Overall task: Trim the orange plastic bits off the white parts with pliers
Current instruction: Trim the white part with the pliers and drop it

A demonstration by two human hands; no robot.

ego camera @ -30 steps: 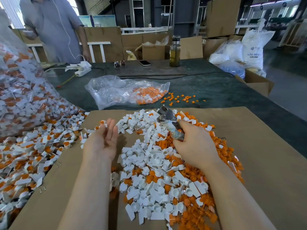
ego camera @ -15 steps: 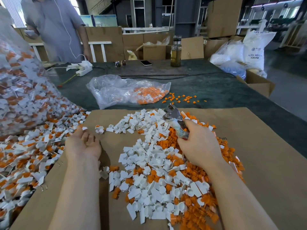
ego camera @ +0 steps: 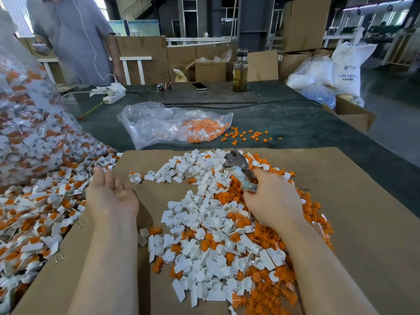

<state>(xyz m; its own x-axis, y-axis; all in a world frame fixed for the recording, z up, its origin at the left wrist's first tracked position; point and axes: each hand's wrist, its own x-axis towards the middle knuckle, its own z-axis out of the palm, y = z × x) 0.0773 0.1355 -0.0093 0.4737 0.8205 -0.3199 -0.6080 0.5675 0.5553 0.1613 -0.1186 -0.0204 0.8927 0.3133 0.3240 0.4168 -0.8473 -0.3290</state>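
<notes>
Meanwhile, the right hand (ego camera: 272, 203) gripped pliers (ego camera: 238, 169) over the trimmed white parts (ego camera: 204, 212) while the left hand (ego camera: 111, 196) lay palm-up, empty, fingers relaxed, on cardboard (ego camera: 363, 223).

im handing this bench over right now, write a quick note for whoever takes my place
Left hand: open, palm up, empty, at the untrimmed pile spilling from the big bag.
Right hand: grips the pliers over the trimmed heap.
Done: white parts and orange bits lie loose on the cardboard.
Left: pick the next piece and trim; much remains.
</notes>
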